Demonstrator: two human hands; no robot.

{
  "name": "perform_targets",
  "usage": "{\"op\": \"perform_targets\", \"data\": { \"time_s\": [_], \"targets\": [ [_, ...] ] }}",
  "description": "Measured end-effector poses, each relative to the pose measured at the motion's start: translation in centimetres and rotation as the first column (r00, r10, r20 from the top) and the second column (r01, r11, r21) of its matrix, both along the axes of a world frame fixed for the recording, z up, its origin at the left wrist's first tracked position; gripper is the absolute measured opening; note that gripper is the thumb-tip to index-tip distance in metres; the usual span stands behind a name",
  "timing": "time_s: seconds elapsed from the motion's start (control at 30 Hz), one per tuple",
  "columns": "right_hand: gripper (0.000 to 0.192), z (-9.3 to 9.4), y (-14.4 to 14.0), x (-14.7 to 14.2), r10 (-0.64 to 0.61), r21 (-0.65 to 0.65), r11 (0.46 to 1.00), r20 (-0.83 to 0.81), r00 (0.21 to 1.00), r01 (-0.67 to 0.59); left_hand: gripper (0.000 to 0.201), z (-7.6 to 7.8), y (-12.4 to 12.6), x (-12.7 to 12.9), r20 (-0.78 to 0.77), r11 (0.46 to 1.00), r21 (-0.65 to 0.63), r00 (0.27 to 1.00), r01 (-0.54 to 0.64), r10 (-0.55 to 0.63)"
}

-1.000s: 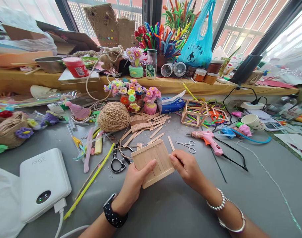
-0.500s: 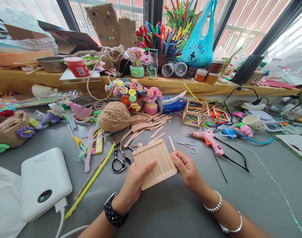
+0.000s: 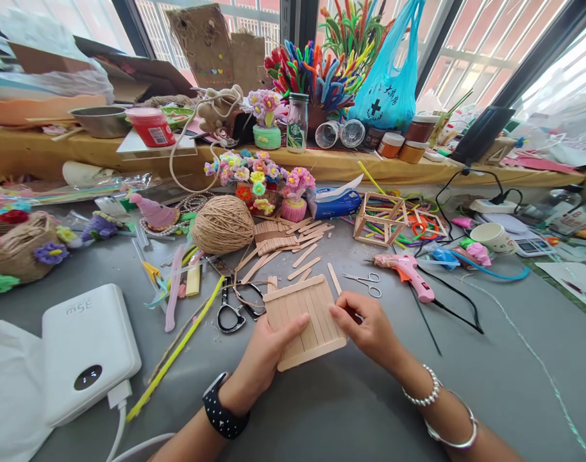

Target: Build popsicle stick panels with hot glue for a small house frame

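- Near the front of the grey table, a panel of craft sticks is held just above the surface, tilted slightly, its far edge toward the clutter.
- Pale, unpainted wooden sticks lie side by side to form its squarish face, with a cross stick along the far edge and another along the near edge.
- Left hand, with a black watch at the wrist, grips the panel's near-left corner, thumb pressed flat on top.
- Right hand, bracelets at the wrist, pinches the panel's right edge with fingertips; what lies under them is hard to make out.
- Loose craft sticks lie scattered just beyond the panel, beside a ball of twine.
- Black-handled scissors rest just left of the panel; a pink glue gun lies to its right.
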State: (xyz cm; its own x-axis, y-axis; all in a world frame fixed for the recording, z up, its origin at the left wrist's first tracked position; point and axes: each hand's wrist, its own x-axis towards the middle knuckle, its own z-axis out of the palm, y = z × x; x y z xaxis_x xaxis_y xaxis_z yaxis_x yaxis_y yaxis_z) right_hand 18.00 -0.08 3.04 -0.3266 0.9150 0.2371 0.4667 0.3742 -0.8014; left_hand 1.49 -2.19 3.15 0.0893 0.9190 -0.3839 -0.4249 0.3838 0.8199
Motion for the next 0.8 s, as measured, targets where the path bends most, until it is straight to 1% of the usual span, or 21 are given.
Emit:
{"op": "perform_targets", "data": {
  "time_s": [0.17, 0.37, 0.43, 0.53, 0.67, 0.8],
  "targets": [
    [0.031, 0.0, -0.1, 0.1, 0.019, 0.052, 0.998, 0.047, 0.999, -0.022, 0.044, -0.1, -0.1, -0.1, -0.002, 1.000, 0.007, 1.000, 0.013, -0.013],
    [0.033, -0.2, -0.4, -0.1, 0.027, 0.009, 1.000, -0.038, 0.999, -0.027, 0.043, 0.0, -0.2, -0.2, 0.032, 0.999, -0.013, 0.999, 0.032, -0.032],
    [0.034, -0.4, -0.6, -0.4, 0.005, -0.044, 0.999, -0.107, 0.994, -0.010, 0.044, 0.1, -0.2, -0.2, 0.054, 0.999, -0.016, 0.998, 0.042, -0.041],
    [0.035, -0.7, -0.9, -0.9, -0.049, -0.175, 0.985, -0.244, 0.969, 0.006, 0.045, 0.2, -0.2, -0.1, 0.078, 0.999, -0.021, 0.996, 0.042, -0.040],
    [0.036, -1.1, -1.2, -1.6, -0.126, -0.346, 0.938, -0.410, 0.903, -0.026, 0.050, 0.3, -0.2, 0.0, 0.105, 0.999, -0.019, 0.994, 0.039, -0.037],
    [0.034, -1.4, -1.6, -2.0, -0.205, -0.447, 0.892, -0.538, 0.818, -0.071, 0.054, 0.4, -0.2, 0.1, 0.135, 0.998, -0.015, 0.989, 0.060, -0.058]
  ]
}}
